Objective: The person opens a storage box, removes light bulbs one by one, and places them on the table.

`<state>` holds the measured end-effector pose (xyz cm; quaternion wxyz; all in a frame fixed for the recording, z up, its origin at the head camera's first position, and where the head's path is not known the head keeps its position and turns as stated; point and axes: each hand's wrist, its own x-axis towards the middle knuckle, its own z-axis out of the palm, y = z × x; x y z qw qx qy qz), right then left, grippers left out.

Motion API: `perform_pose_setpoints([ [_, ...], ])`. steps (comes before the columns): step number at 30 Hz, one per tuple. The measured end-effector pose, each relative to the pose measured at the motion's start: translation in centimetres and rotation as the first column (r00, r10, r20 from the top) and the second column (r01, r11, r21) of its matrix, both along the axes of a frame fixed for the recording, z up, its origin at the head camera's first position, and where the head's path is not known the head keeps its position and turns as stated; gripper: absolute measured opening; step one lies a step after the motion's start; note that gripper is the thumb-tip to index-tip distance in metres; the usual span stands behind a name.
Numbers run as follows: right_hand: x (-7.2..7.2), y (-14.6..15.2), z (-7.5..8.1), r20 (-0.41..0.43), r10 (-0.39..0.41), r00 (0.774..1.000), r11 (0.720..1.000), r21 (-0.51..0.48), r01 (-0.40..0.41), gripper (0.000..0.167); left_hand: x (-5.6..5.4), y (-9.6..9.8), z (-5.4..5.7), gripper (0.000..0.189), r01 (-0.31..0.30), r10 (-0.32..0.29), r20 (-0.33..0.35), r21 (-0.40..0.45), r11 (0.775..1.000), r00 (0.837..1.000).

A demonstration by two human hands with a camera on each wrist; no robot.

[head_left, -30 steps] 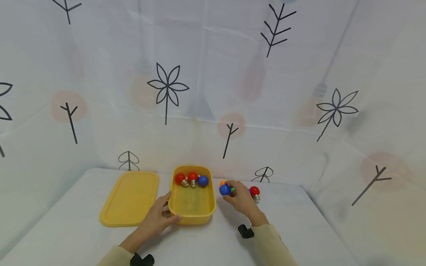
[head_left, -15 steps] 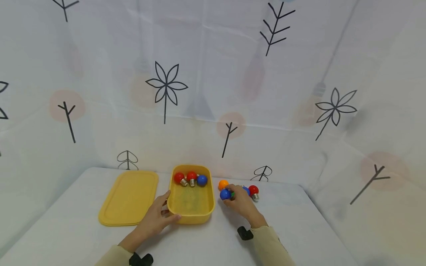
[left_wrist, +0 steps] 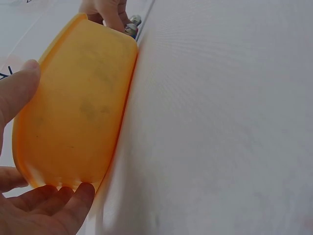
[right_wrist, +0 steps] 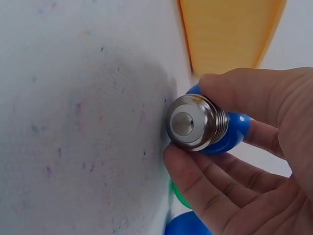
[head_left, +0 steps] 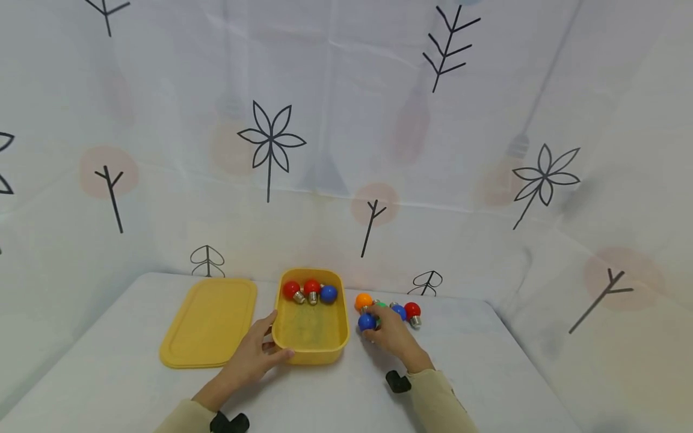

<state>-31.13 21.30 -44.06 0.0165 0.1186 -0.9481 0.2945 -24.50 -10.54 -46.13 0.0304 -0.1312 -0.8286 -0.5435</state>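
My left hand (head_left: 253, 355) grips the near left corner of a yellow plastic box (head_left: 316, 359), thumb by the front rim and fingers around the side. Two red light bulbs (head_left: 291, 290) and a blue one (head_left: 328, 294) lie at the box's far end. To the right of the box, my right hand (head_left: 397, 337) pinches another blue light bulb (head_left: 366, 322) between thumb and fingers, low at the tabletop. In the right wrist view, that bulb's silver screw base (right_wrist: 195, 122) faces the camera.
Behind the right hand lie an orange bulb (head_left: 363, 301), a partly hidden green bulb (head_left: 381, 307), a blue bulb (head_left: 399, 311) and a red bulb (head_left: 412, 310). A flat yellow lid (head_left: 211, 325) rests left of the box. A patterned cloth hangs behind the white table (head_left: 335, 403).
My right hand has brought the blue bulb down and slightly nearer to me, uncovering the orange bulb and more of the others. The left hand and box have stayed in place.
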Motion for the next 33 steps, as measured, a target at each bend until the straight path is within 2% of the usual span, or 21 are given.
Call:
perform_pose_setpoints([
  [13,-0.09,0.01,-0.29,0.052,-0.031,0.998,1.000,0.002,0.031,0.055,-0.09,0.18,-0.09,0.100,-0.036,0.036,0.022,-0.031,0.999,0.999],
  [23,-0.01,-0.05,-0.19,0.065,-0.043,0.997,0.999,0.001,0.043,0.057,0.08,0.25,-0.13,0.102,-0.035,0.035,0.011,-0.018,0.999,0.999],
  [33,0.00,0.08,-0.21,0.065,-0.058,0.996,0.998,0.031,0.056,0.062,0.10,0.52,0.04,0.096,-0.067,0.067,0.035,-0.026,0.997,0.997],
])
